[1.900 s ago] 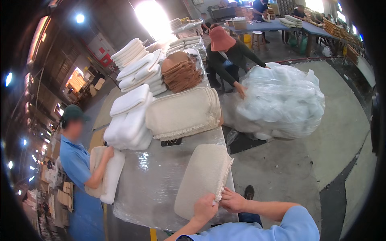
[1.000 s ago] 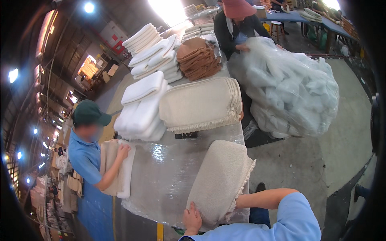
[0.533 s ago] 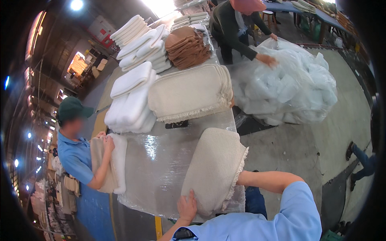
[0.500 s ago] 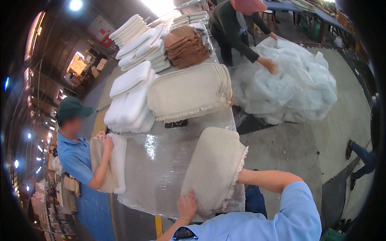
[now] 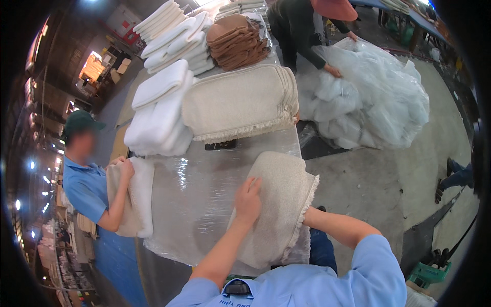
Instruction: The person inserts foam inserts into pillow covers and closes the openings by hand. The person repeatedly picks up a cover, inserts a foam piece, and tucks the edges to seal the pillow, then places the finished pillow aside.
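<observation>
In front of me lies a beige woven fabric cover [image 5: 279, 204] with a frayed, fringed edge on its right side. My left hand [image 5: 248, 200] rests on its left part, fingers stretched out over the cloth. From the right, my right forearm [image 5: 335, 226] reaches in at the fringed edge. That hand is hidden in or under the cover, so its fingers do not show. A stack of similar beige covers [image 5: 238, 105] lies just beyond, with its fringe toward me.
The table [image 5: 204, 204] has a shiny plastic wrap. Folded white pads [image 5: 158, 115] and brown covers [image 5: 236, 46] are stacked farther back. At left a co-worker [image 5: 87, 179] handles a beige cover over a white pad. Another person bends over a big clear plastic bundle [image 5: 368, 97] at right.
My left hand has moved up and forward along the cover's left side. The person at the plastic bundle has shifted their hand on it. The view has tilted slightly.
</observation>
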